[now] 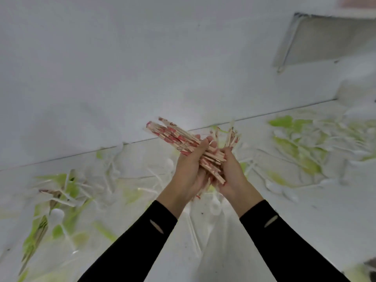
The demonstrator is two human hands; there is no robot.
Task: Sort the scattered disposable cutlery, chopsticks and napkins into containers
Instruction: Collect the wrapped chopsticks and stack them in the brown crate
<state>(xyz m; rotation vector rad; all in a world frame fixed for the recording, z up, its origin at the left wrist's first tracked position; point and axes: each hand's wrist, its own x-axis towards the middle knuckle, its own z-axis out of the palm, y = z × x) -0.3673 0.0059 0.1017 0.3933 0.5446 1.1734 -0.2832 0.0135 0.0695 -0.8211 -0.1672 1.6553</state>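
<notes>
A thick bundle of chopsticks (175, 136) in red-printed paper sleeves is held up over the white table (305, 216), pointing up and left. My left hand (188, 174) grips the bundle from the left, fingers curled over its top. My right hand (232, 176) cups it from the right and below. A second clump of wrapped chopsticks (232, 137) sticks up behind my right hand. Both sleeves are black. The frame is blurred by motion.
White plastic cutlery and green packets (301, 151) lie scattered across the table, thick at the right and at the left (59, 200). A white wall stands behind. A metal tray or shelf (325, 37) is at the top right.
</notes>
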